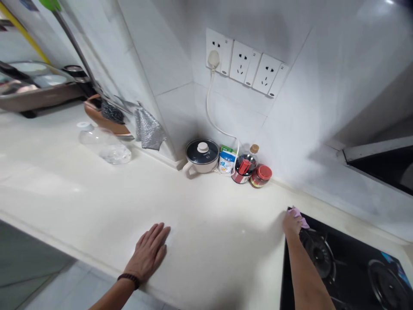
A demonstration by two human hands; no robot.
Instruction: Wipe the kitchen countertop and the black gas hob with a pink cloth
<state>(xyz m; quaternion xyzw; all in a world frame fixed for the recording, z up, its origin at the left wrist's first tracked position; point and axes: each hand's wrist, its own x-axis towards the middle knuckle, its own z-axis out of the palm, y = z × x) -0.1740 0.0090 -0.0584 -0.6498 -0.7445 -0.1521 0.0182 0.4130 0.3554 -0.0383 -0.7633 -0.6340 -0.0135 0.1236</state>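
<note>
The pink cloth sits at the far left corner of the hob beside the pale surface, the right hand keeping its grip clamped on it, seemingly mid-wipe, any further stroke needing to skirt the burner, while the left hand lies flat, grip apart, on the surface.

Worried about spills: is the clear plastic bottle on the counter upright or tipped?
Tipped. The clear plastic bottle lies on its side on the cream countertop, white cap pointing left.
</note>
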